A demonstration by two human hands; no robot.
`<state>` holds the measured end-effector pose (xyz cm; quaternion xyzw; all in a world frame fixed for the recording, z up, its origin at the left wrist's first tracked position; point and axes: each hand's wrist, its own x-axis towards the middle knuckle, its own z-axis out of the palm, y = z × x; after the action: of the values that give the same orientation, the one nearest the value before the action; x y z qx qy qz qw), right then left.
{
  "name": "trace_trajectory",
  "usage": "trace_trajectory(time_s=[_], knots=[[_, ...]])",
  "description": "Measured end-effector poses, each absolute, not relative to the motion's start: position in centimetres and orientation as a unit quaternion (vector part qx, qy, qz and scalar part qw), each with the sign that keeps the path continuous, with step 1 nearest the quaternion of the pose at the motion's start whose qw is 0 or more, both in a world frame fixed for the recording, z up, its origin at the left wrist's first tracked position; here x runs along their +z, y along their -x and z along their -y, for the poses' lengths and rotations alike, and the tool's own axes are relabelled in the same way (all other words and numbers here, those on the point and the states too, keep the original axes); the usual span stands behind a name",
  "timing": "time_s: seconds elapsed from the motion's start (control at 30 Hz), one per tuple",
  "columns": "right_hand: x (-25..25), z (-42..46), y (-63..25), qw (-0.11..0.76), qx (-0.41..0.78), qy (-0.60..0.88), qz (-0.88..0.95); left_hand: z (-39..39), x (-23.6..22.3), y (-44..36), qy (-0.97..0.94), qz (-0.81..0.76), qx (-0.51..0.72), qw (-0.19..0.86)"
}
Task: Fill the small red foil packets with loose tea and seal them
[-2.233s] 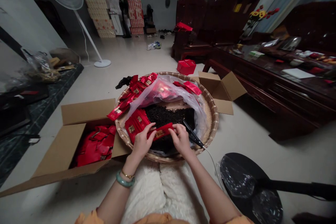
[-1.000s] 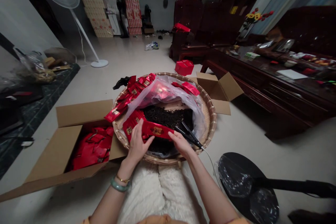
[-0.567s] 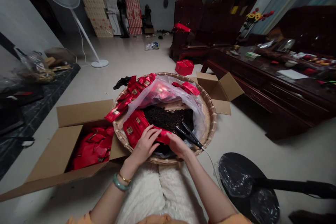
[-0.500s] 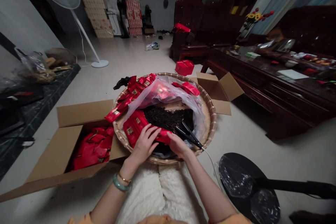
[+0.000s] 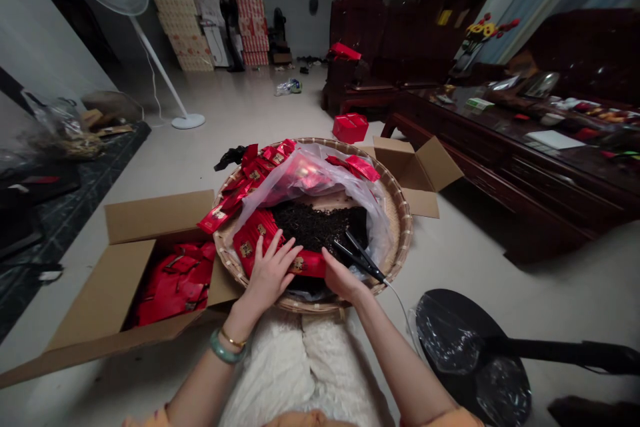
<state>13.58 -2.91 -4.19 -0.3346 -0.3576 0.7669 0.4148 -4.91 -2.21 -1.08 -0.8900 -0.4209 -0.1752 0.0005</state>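
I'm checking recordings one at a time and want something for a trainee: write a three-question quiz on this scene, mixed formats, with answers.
1. True or false: the two arms of the black corded tool are spread apart.

2. The right hand is at which part of the red packet in front of the person?
A) Its left end
B) Its middle
C) Its right end

3. Fill in: the open carton left of the basket shows contents mainly ____ in colour.

Key: 1 true; 2 C; 3 red.
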Motion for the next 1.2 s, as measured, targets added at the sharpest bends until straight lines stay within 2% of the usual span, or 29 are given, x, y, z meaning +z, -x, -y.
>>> trace_trajectory(time_s=[0.2,0.43,0.53,0.63,0.73,0.9,1.2], knots=[[-4.1,2.1,-13.2,0.403,0.722,0.368,0.425,2.3,-1.4,3.4,0.873,0.444,-0.197,-0.032],[-1.5,2.0,-14.2,0.387,0.669,0.395,0.497,1.7,-3.5,3.7,0.828,0.459,-0.304,-0.104],[-1.2,0.7,-16.9,0.407,0.656,0.403,0.492,1.6,-3.7,4.0,0.792,0.496,-0.339,-0.109],[-1.9,-2.6,-20.4,0.460,0.486,0.543,0.507,1.6,-3.6,4.1,0.766,0.519,-0.363,-0.112],[-3.3,-6.5,-23.0,0.353,0.318,0.689,0.547,1.6,-3.6,4.1,0.752,0.527,-0.379,-0.117],[-5.4,-10.3,-23.4,0.182,0.269,0.777,0.538,1.7,-3.7,3.8,0.742,0.533,-0.387,-0.128],[-6.1,-12.5,-20.0,0.186,0.296,0.671,0.654,1.3,-4.3,3.9,0.727,0.546,-0.394,-0.140]])
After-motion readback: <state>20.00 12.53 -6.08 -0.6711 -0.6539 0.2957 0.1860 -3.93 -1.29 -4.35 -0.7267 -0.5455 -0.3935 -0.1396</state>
